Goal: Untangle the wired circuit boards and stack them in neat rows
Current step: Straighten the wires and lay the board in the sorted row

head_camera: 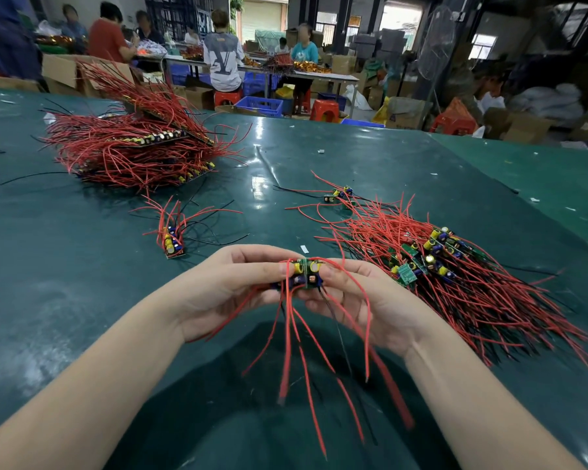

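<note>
Both hands meet at the near middle of the green table. My left hand and my right hand pinch a small bundle of circuit boards between them, boards pressed side by side. Red and black wires hang from the bundle toward me. A tangled heap of wired boards lies to the right. A short neat row of boards stands left of centre. A large stacked pile sits at the far left. A few loose boards lie beyond the heap.
Small white scraps dot the table. Beyond the far edge, people sit at other tables among red stools, blue crates and cardboard boxes. My dark lap fills the bottom of the view.
</note>
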A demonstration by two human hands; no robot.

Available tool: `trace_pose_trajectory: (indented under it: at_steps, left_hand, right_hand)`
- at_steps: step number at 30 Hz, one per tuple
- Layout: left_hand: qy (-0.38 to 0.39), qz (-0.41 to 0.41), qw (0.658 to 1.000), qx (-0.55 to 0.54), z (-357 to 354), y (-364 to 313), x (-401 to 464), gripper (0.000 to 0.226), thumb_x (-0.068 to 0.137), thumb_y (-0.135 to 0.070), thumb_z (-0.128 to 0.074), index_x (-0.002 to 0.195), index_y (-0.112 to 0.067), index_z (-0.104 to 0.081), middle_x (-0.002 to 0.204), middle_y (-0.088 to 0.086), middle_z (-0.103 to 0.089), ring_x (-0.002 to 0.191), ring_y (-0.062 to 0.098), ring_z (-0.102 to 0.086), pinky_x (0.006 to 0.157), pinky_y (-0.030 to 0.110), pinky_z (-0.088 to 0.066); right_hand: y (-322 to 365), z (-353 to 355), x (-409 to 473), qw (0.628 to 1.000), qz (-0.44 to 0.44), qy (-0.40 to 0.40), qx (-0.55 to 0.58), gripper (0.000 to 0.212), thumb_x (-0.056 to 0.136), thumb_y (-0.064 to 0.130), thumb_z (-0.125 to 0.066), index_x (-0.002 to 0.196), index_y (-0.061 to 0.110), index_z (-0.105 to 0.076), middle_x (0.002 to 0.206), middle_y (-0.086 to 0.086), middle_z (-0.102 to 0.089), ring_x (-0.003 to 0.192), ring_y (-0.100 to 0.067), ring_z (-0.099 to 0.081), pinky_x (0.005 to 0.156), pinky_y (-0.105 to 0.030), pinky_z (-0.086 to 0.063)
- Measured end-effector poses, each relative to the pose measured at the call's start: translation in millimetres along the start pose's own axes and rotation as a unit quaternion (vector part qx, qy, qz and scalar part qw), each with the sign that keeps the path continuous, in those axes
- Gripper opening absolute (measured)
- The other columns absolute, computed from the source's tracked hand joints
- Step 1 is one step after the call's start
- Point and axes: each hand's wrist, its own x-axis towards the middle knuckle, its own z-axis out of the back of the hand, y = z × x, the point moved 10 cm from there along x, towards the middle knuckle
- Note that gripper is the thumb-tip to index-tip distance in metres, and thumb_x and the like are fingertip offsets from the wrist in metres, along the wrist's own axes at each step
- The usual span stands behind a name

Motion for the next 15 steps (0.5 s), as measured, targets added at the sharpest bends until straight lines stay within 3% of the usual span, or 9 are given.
trace_pose_trajectory:
  at_steps: [2, 5, 7, 8, 9, 11, 12, 13, 15]
  left_hand:
    - [-0.013, -0.009, 1.0, -0.013, 3, -3, 1, 0.016, 0.071, -0.011, -0.074, 0.083, -0.02, -0.08, 0.082, -0.001, -0.075, 0.07, 0.004, -0.069, 0.06, 0.013, -0.052]
    - [-0.091, -0.022, 0.995, -0.02, 26, -7, 4, 0.015, 0.068, -0.016, -0.069, 0.079, -0.02, -0.079, 0.079, 0.002, -0.074, 0.069, 0.007, -0.069, 0.059, 0.014, -0.052]
    - [-0.168, -0.04, 0.982, 0.079, 51, -11, 4, 0.011, 0.077, -0.007, -0.07, 0.08, -0.016, -0.077, 0.078, 0.001, -0.074, 0.071, 0.009, -0.068, 0.065, 0.018, -0.053]
    - [-0.22, -0.048, 0.956, 0.189, 64, -15, 2, 0.013, 0.082, -0.005, -0.069, 0.082, -0.017, -0.075, 0.079, -0.001, -0.074, 0.073, 0.01, -0.068, 0.071, 0.022, -0.053]
    - [-0.268, -0.054, 0.903, 0.331, 75, -22, -2, 0.012, 0.084, -0.008, -0.067, 0.086, -0.018, -0.073, 0.082, -0.003, -0.074, 0.077, 0.013, -0.068, 0.077, 0.027, -0.053]
    - [-0.311, -0.057, 0.756, 0.573, 77, -34, -9, 0.014, 0.085, -0.018, -0.064, 0.097, -0.02, -0.07, 0.096, -0.002, -0.071, 0.092, 0.02, -0.064, 0.085, 0.031, -0.046]
    - [-0.317, -0.064, 0.706, 0.63, 73, -36, -11, 0.019, 0.086, -0.018, -0.062, 0.104, -0.019, -0.069, 0.105, 0.0, -0.067, 0.1, 0.023, -0.06, 0.088, 0.032, -0.042]
    - [-0.32, -0.08, 0.687, 0.647, 70, -38, -12, 0.023, 0.087, -0.017, -0.061, 0.109, -0.016, -0.068, 0.112, 0.002, -0.064, 0.106, 0.024, -0.058, 0.09, 0.032, -0.04]
    - [-0.312, -0.145, 0.696, 0.63, 59, -47, -14, 0.025, 0.086, -0.014, -0.063, 0.11, -0.014, -0.068, 0.114, 0.0, -0.065, 0.108, 0.02, -0.059, 0.092, 0.028, -0.039]
  right_hand:
    - [2, 2, 0, 1.0, 0.0, -0.009, 0.005, 0.028, 0.07, 0.018, -0.075, 0.096, 0.007, -0.073, 0.093, -0.011, -0.074, 0.082, -0.024, -0.073, 0.072, -0.03, -0.057]
    - [7, 13, 0, 0.998, 0.018, -0.054, 0.033, 0.007, 0.073, 0.012, -0.07, 0.076, 0.014, -0.077, 0.072, -0.003, -0.07, 0.073, -0.023, -0.073, 0.066, -0.028, -0.058]
    - [11, 19, -1, 0.996, 0.036, -0.08, 0.027, 0.008, 0.071, 0.013, -0.069, 0.07, 0.016, -0.077, 0.064, 0.001, -0.067, 0.069, -0.021, -0.072, 0.065, -0.028, -0.058]
    - [13, 22, -1, 0.995, 0.043, -0.089, 0.021, 0.008, 0.07, 0.014, -0.07, 0.069, 0.017, -0.077, 0.064, 0.001, -0.067, 0.067, -0.02, -0.072, 0.065, -0.028, -0.058]
    - [13, 23, -1, 0.994, 0.049, -0.095, 0.013, 0.007, 0.069, 0.014, -0.071, 0.069, 0.017, -0.077, 0.064, 0.001, -0.067, 0.065, -0.019, -0.071, 0.066, -0.028, -0.058]
    - [13, 23, 0, 0.994, 0.055, -0.097, -0.007, 0.005, 0.066, 0.016, -0.073, 0.068, 0.019, -0.077, 0.065, 0.001, -0.068, 0.063, -0.017, -0.071, 0.066, -0.027, -0.058]
    - [13, 22, 0, 0.993, 0.058, -0.098, -0.018, 0.005, 0.065, 0.018, -0.074, 0.068, 0.019, -0.077, 0.066, 0.001, -0.069, 0.063, -0.017, -0.071, 0.065, -0.027, -0.058]
    - [13, 22, 1, 0.993, 0.061, -0.098, -0.03, 0.006, 0.065, 0.019, -0.074, 0.069, 0.019, -0.078, 0.068, 0.0, -0.07, 0.063, -0.017, -0.071, 0.065, -0.027, -0.059]
    - [13, 22, 1, 0.991, 0.068, -0.097, -0.054, 0.01, 0.065, 0.021, -0.074, 0.073, 0.015, -0.078, 0.073, -0.004, -0.071, 0.063, -0.02, -0.071, 0.064, -0.027, -0.059]
